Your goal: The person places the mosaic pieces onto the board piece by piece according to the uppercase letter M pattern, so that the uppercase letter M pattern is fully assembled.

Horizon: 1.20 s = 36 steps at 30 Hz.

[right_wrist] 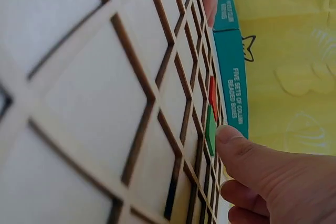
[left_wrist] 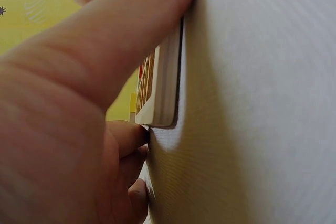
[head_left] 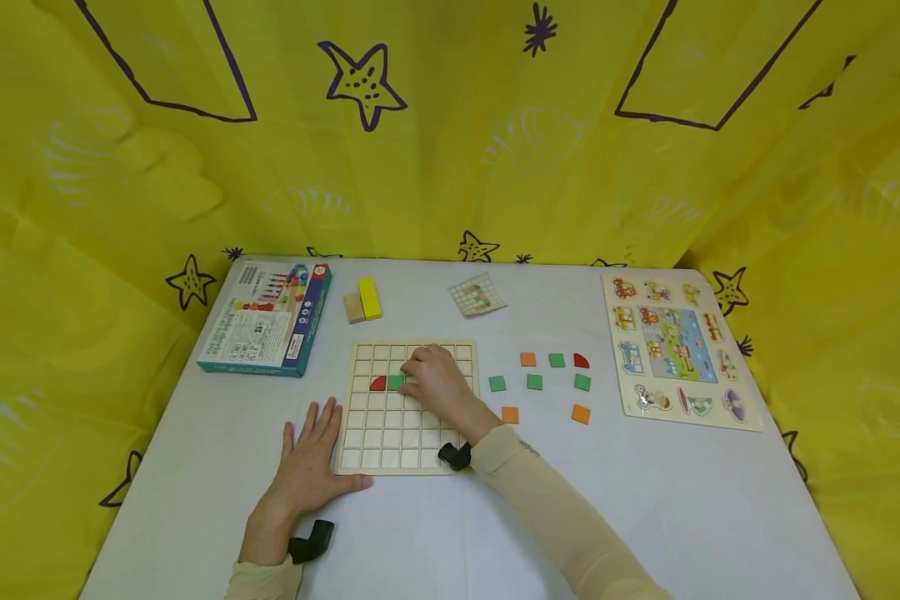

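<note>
A wooden grid board [head_left: 382, 437] lies on the white table. In its upper part a red quarter-round tile [head_left: 378, 383] and a green square tile [head_left: 395, 382] sit in neighbouring cells. My right hand [head_left: 441, 385] is over the board with bent fingers, just right of the green tile. In the right wrist view the thumb [right_wrist: 247, 150] is close beside that tile; whether anything is between the fingertips is hidden. My left hand [head_left: 311, 458] lies with fingers spread at the board's lower left corner, thumb along the near edge and fingers along the left side.
Loose orange, green and red tiles [head_left: 535, 382] lie right of the board. A pattern card [head_left: 477, 295] and yellow and plain wooden blocks [head_left: 370, 298] lie behind it. A boxed set [head_left: 267, 318] is at back left, a picture puzzle [head_left: 678, 350] at right. Yellow curtains surround the table.
</note>
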Motion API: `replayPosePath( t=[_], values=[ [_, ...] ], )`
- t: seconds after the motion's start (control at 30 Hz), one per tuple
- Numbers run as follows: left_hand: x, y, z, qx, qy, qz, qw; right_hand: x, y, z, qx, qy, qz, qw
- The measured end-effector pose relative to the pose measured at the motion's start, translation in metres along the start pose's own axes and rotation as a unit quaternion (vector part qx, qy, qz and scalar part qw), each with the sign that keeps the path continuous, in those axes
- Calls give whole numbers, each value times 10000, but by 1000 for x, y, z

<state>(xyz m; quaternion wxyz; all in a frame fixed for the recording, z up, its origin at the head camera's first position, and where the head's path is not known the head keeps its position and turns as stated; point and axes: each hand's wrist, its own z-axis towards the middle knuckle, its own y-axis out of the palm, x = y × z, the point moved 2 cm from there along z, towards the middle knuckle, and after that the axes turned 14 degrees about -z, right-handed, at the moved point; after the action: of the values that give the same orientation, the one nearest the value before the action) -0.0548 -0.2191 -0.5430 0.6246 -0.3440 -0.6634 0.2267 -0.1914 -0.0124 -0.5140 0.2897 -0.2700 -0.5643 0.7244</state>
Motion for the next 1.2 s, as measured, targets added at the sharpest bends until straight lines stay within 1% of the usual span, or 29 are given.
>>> replayPosePath(
  t=[0.17, 0.37, 0.5, 0.7, 0.9, 1.03, 1.2],
  values=[
    [0, 0, 0, 19, -10, -22, 10000, 16, -5, -6, 190, 106, 183, 9996],
    [2, -1, -1, 20, 5, -70, 10000, 45, -11, -15, 90, 488, 179, 9986],
    [3, -2, -1, 34, 19, -80, 10000, 66, -16, -23, 144, 695, 174, 9973],
    [4, -2, -1, 39, 26, -73, 10000, 96, -22, -44, 60, 996, -24, 9950],
    [3, -1, -1, 25, -7, -80, 10000, 122, -19, -66, -155, 1431, -139, 9895],
    [4, -2, -1, 19, -3, -61, 10000, 134, -17, -79, -55, 1625, -114, 9866],
    [5, -2, -1, -3, -15, -46, 10000, 143, -18, -91, 25, 1798, -113, 9836]
  ],
)
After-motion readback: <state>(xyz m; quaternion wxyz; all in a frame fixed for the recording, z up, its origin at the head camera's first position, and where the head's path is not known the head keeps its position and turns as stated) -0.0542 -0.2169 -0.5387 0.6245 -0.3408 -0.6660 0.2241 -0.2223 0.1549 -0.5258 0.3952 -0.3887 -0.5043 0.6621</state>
